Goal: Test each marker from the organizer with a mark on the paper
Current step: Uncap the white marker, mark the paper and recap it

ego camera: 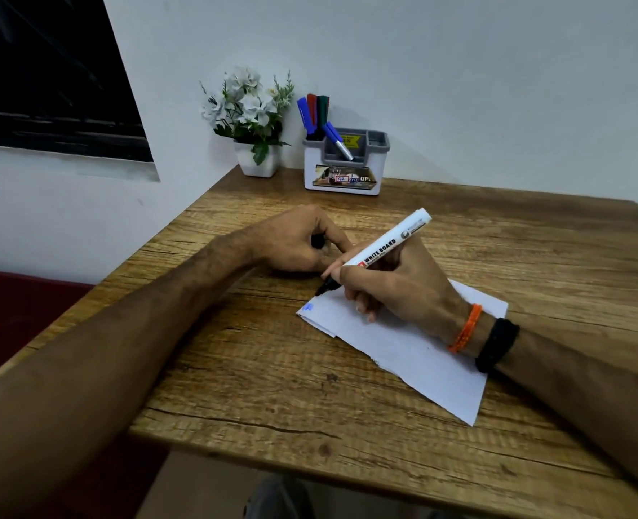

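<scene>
1. While the right hand [392, 286] is gripping a black whiteboard marker [379, 250], we are logging its fingers as curled round the white barrel, thumb and forefinger pinching just above the uncapped black tip.
2. We are seeing the tip pointing down-left, hovering at the far left corner of the paper [415, 354]; whether it is touching the sheet we cannot tell.
3. We are noting the left hand [295, 241] resting on the wooden table [272, 387] just beyond the paper, fingers curled round a small dark object, likely the black cap [317, 241], mostly hidden in the fist.
4. We are recording a small blue mark [309, 307] sitting near the paper's left corner.
5. We are observing the white-and-grey organizer [343, 170] standing at the table's far edge against the wall, well apart from both hands.
6. We are counting blue, red and green markers [314, 112] standing upright in its left compartment, and another blue marker [338, 141] leaning tilted in the middle compartment.
7. We are noting a white pot of artificial flowers [252, 118] standing just left of the organizer.
8. We are seeing an orange thread band [465, 327] and a black wristband [497, 344] sitting on the right wrist.
</scene>
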`<control>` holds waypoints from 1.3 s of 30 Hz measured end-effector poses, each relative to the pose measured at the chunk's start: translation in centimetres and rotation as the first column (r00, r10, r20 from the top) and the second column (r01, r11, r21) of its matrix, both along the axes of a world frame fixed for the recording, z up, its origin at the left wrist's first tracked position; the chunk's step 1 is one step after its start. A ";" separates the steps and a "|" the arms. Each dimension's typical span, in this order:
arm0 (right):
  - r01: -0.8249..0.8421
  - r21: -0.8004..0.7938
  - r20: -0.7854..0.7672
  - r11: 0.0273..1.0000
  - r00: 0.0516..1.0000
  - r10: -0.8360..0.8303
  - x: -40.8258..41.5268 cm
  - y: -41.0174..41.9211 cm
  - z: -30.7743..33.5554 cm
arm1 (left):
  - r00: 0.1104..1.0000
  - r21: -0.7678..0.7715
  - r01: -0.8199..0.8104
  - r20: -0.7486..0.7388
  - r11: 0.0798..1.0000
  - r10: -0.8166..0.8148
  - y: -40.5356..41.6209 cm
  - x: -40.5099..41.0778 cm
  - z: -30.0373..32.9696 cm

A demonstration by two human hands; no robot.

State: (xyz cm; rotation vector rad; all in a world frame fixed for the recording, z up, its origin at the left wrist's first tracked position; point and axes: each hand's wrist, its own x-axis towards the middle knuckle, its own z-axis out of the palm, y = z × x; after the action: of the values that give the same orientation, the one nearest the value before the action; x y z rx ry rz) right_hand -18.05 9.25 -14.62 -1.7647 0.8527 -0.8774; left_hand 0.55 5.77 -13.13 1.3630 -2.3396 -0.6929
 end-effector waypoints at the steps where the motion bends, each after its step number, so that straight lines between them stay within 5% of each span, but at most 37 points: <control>1: 0.007 -0.009 -0.009 1.000 1.000 -0.008 0.0 0.0 -0.1 | 1.000 0.007 0.004 0.000 1.000 -0.004 0.0 0.0 0.0; 39: 0.047 -0.086 -0.107 0.995 0.993 -0.056 0.2 0.4 -0.1 | 0.999 0.001 0.036 -0.031 0.999 -0.036 -1.0 0.3 -0.5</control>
State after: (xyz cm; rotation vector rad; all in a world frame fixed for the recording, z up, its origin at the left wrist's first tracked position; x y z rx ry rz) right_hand -17.90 9.63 -14.73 -1.8845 0.9488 -0.8666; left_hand 0.81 4.76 -13.65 1.3038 -2.3452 -0.7218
